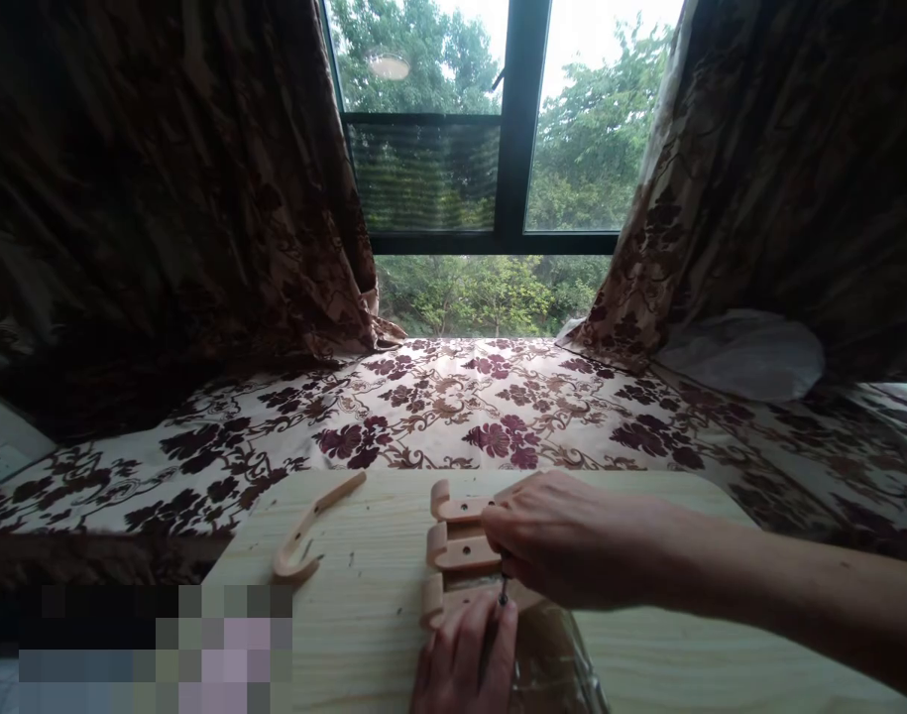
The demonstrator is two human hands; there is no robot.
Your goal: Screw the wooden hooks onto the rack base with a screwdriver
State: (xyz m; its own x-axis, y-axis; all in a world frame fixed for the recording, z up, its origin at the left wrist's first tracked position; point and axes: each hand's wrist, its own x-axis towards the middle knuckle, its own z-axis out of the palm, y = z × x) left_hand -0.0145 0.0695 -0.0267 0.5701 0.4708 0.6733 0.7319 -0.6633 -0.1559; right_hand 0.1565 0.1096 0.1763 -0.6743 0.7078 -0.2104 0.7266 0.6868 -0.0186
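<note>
Three curved wooden hooks lie in a column on the pale wooden board point(349, 635): a top hook point(460, 509), a middle hook point(464, 551) and a lower hook point(433, 600). My right hand point(564, 540) is closed round a screwdriver point(505, 585), whose thin metal shaft points down at the lower hook. My left hand point(468, 659) presses its fingers on the lower hook, beside the shaft's tip. Under and right of it is a brownish plastic bag point(557, 659). Apart from these, a single wooden hook point(300, 535) lies at the board's left.
Small dark screws point(351, 560) are scattered on the board. Behind it stretches a flowered cloth point(438, 397) up to a window point(523, 129) between patterned curtains. A white bag point(742, 352) lies at the right. A wall socket point(3, 463) shows at far left.
</note>
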